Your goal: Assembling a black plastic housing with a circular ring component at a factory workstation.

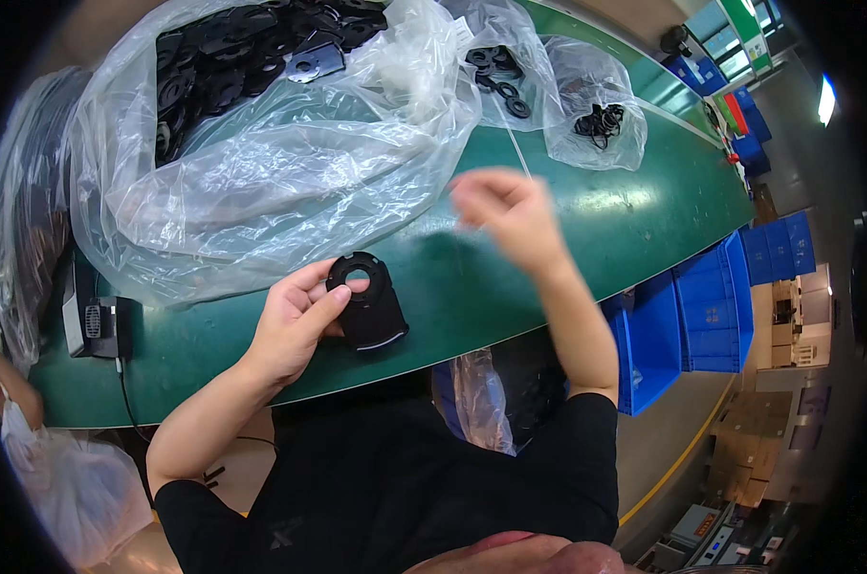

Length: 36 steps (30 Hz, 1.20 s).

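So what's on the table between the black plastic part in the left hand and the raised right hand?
Only bare green tabletop between the black plastic part and right hand, per the head view.

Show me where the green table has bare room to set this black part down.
Bare green table lies right of the right hand, below the small clear bag of black rings, out to the table's edge. A narrower patch runs between the left hand, holding the black round plastic part, and the right hand. The big crumpled clear bag of black parts crowds the left.

Black plastic part (368, 306) w/ white edge mark, green table (644, 220), clear bags (261, 163), blue bins (711, 306)
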Each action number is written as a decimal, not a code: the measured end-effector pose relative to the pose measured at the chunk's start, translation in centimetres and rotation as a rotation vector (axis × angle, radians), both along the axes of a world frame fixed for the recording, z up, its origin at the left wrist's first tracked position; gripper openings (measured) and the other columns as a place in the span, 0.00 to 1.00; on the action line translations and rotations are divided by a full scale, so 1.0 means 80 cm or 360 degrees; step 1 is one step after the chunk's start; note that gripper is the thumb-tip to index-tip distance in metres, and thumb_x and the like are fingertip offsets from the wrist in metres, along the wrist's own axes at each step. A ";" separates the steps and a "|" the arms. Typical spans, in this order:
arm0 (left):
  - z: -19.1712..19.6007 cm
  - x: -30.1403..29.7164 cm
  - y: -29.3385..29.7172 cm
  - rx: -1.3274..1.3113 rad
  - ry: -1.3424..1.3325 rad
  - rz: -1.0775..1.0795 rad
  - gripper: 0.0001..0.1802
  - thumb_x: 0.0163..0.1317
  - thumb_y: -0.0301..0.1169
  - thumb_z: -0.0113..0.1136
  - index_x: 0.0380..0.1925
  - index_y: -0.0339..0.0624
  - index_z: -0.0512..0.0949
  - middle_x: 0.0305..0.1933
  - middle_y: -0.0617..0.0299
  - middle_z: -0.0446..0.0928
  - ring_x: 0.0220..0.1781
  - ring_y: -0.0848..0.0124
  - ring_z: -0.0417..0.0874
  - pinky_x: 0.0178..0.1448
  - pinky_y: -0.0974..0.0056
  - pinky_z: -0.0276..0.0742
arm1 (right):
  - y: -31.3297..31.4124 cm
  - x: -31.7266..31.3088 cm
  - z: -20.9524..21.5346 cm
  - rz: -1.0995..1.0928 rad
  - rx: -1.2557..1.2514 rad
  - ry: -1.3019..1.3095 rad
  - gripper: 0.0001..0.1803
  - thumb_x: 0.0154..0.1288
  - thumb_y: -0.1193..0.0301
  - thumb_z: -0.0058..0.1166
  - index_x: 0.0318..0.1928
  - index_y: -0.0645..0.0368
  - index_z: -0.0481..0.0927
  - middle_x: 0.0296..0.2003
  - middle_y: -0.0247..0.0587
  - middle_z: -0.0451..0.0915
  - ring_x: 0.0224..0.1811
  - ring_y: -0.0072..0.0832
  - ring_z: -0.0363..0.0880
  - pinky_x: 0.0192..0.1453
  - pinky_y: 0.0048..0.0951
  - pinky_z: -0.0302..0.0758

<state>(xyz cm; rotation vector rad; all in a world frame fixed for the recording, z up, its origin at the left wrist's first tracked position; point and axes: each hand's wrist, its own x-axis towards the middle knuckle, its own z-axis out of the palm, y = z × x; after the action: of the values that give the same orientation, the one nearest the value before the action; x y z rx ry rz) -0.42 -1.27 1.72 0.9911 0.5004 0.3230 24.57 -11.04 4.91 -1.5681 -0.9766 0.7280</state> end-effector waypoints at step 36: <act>0.005 0.003 -0.003 0.0001 0.0049 -0.0134 0.22 0.65 0.28 0.51 0.57 0.31 0.65 0.47 0.56 0.78 0.42 0.75 0.80 0.41 0.70 0.79 | -0.041 0.287 -0.045 -0.1394 0.0100 -0.1874 0.10 0.57 0.68 0.58 0.33 0.63 0.82 0.31 0.44 0.79 0.29 0.37 0.78 0.37 0.34 0.74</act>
<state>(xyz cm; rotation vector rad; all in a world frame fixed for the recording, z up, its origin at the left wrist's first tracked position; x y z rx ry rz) -0.16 -1.54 2.11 1.0157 0.4852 0.2329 47.53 -14.35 1.29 -2.1091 -0.9007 -0.9375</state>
